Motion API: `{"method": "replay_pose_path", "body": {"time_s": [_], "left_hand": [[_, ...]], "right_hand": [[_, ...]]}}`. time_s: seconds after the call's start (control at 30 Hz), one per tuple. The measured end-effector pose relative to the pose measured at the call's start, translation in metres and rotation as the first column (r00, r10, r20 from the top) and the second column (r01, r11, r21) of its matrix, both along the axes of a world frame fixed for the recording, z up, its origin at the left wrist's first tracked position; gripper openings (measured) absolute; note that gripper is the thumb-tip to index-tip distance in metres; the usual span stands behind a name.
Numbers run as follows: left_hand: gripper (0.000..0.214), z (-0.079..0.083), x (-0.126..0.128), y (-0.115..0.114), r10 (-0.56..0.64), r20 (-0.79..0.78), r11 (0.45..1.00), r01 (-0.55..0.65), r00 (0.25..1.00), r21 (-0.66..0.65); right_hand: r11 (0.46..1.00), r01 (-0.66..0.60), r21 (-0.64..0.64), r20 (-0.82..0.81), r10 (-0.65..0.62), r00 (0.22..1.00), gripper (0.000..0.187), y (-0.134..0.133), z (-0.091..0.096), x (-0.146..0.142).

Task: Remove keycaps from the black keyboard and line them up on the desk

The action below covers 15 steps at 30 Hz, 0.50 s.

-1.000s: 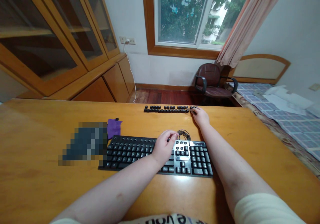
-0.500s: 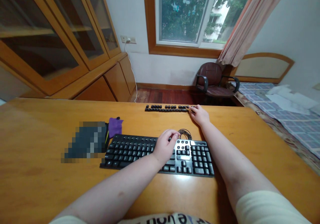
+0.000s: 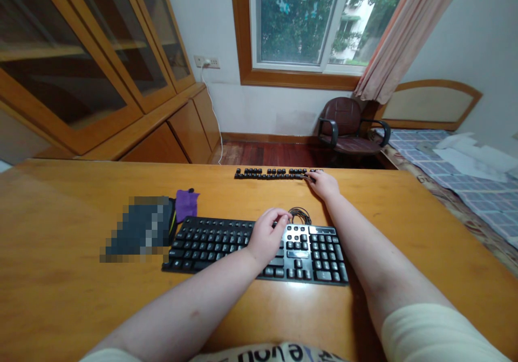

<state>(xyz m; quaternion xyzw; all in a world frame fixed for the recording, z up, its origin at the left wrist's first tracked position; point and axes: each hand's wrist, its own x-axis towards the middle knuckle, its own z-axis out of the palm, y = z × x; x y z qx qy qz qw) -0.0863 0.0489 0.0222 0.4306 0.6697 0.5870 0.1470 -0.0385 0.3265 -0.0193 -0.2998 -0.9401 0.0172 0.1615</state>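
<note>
A black keyboard (image 3: pixel 226 246) lies flat on the wooden desk, its right part shiny with reflected light. My left hand (image 3: pixel 267 235) is over its middle, thumb and fingertips pinched together above the upper edge; whatever is between them is too small to make out. At the desk's far edge stand rows of loose black keycaps (image 3: pixel 270 175). My right hand (image 3: pixel 324 185) reaches to their right end, its fingers drawn together around something thin that I cannot identify. Behind the keyboard lies a coiled dark cable (image 3: pixel 300 215), close to my left fingertips.
Left of the keyboard are a purple cloth pouch (image 3: pixel 186 204) and a blurred-out dark flat object (image 3: pixel 140 227) on the desk (image 3: pixel 81 297). Beyond the far edge stands a brown armchair (image 3: pixel 343 124); a bed (image 3: pixel 465 162) is on the right, a glass-door cabinet (image 3: pixel 133 81) on the left.
The view has shifted very slightly. Both hands keep almost the same place and pose, and the keyboard and keycaps have not visibly moved.
</note>
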Motion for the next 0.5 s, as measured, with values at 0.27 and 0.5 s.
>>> {"method": "replay_pose_path", "body": {"time_s": [0.27,0.5], "left_hand": [[0.018,-0.0006,-0.0004,-0.0003,0.003,-0.009,1.000,-0.003,1.000,-0.008],[0.019,-0.0007,-0.0004,0.0001,-0.003,-0.010,1.000,0.003,1.000,-0.018]], "right_hand": [[0.999,0.009,0.031,-0.015,-0.009,1.000,0.031,-0.0013,0.0003,0.0000],[0.999,0.023,0.043,-0.003,-0.023,1.000,0.030,-0.0030,0.0021,0.0002]]}}
